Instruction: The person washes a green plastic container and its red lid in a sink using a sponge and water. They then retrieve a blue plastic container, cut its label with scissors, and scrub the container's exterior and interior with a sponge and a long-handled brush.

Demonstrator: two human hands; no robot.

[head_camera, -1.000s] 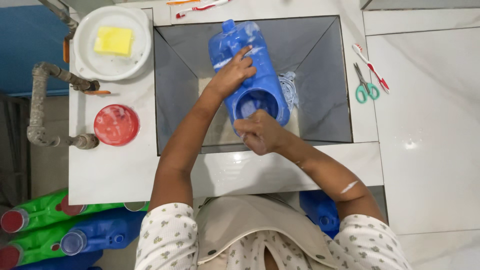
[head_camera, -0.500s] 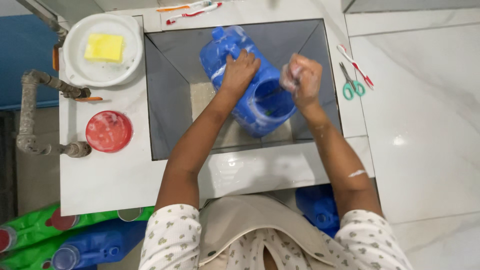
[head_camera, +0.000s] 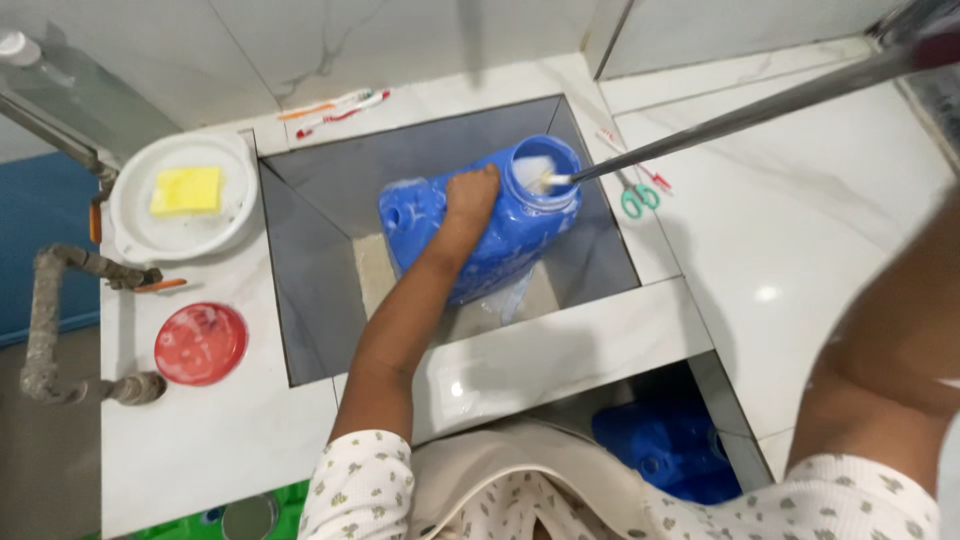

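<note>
The left hand [head_camera: 472, 196] is gripping the blue plastic jug [head_camera: 485, 232], fingers curled over its side, the jug lying tilted inside the grey sink [head_camera: 310, 290]. A long metal rod [head_camera: 740, 115] is poking its white tip into the jug's foamy mouth. The right hand is out of view, its fingers unreadable. Left of the sink, a white bowl [head_camera: 135, 225] is holding a yellow sponge [head_camera: 186, 190]

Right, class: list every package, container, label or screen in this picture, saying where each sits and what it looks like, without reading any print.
Blue plastic jug: tilted in the grey sink, left hand on it, wide mouth open.
Red round lid: flat on the white counter, left of the sink.
White round tub: counter's back left, yellow sponge inside.
Second blue jug: under the counter.
No screens or signs.
</note>
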